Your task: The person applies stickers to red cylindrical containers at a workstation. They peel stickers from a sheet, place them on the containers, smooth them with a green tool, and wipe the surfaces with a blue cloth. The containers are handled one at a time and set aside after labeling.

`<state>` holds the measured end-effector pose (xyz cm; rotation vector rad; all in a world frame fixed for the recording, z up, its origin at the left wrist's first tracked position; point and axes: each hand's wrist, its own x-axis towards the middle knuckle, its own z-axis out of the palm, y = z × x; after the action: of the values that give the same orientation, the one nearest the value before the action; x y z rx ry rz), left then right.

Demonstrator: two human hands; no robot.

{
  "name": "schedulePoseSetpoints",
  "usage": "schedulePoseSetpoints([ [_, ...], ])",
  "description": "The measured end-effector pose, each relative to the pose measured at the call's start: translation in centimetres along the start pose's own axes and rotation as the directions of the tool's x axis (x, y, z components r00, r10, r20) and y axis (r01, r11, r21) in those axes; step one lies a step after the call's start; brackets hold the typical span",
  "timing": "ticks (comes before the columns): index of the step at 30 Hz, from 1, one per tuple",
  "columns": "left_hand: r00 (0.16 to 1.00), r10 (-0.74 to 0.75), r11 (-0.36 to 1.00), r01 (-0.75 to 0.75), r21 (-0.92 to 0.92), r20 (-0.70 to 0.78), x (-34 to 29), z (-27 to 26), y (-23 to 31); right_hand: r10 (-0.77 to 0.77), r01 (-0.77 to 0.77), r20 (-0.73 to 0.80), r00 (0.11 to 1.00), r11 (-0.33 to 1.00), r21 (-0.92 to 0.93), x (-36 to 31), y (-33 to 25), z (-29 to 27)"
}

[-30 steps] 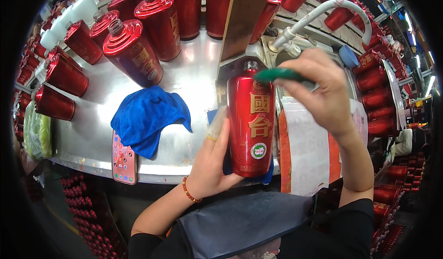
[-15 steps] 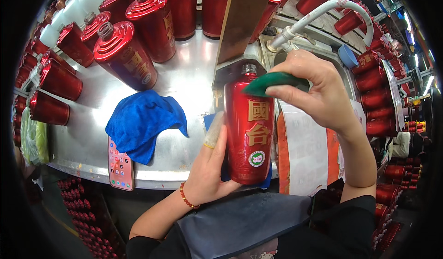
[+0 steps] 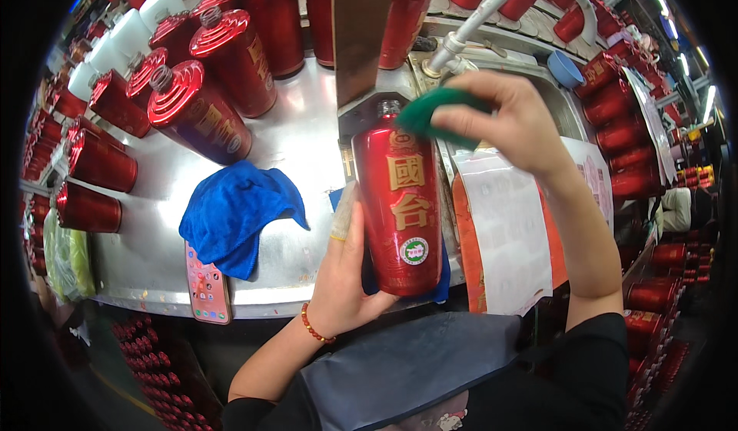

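Observation:
A glossy red bottle (image 3: 422, 200) with gold lettering and a bare glass neck leans in front of me. My left hand (image 3: 342, 285), one finger wrapped in a pale cover, supports it along its left side and under its base. Pinched in my right hand (image 3: 511, 120) is a green scouring pad (image 3: 446, 117), held against the bottle's shoulder beside the neck. The palm-side fingers of the right hand are hidden behind the pad.
A crumpled blue cloth (image 3: 238, 212) partly covers a phone (image 3: 207, 289) on the metal table (image 3: 288, 116). More red bottles (image 3: 196, 112) crowd the back left. To the right are a faucet (image 3: 492, 8), a blue bowl (image 3: 565, 70) and paper sheets (image 3: 507, 239).
My right hand and the scouring pad have shifted slightly left and up around the bottle's shoulder. The view has turned a little; the left hand keeps its hold.

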<state>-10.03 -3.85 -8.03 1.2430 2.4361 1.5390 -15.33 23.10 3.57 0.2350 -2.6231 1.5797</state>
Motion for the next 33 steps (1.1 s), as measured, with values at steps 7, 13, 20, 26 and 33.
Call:
schedulePoseSetpoints([
  [7,1.000,-0.014,1.000,0.014,0.005,0.001,-0.3,0.2,-0.1,-0.068,0.062,-0.143,0.987,0.997,-0.048,-1.9,1.1,0.3],
  [13,0.999,-0.038,0.996,0.039,0.084,-0.008,-0.2,-0.3,0.8,-0.675,0.550,0.052,0.736,0.550,-0.629,-8.2,0.6,4.2],
  [20,0.998,-0.055,0.970,0.056,0.236,-0.009,0.6,0.2,1.9,0.118,-0.105,-0.155,0.981,0.990,0.091,-9.2,0.8,4.2],
  [26,0.995,0.046,0.890,-0.082,0.449,0.091,2.9,0.3,3.5,-0.002,0.007,-0.262,0.965,1.000,0.019,-11.5,2.2,0.4],
  [33,0.998,-0.038,0.997,0.041,0.065,-0.053,-1.1,0.7,0.0,0.389,-0.277,-0.532,0.752,0.919,0.281,-22.0,6.3,-12.8],
])
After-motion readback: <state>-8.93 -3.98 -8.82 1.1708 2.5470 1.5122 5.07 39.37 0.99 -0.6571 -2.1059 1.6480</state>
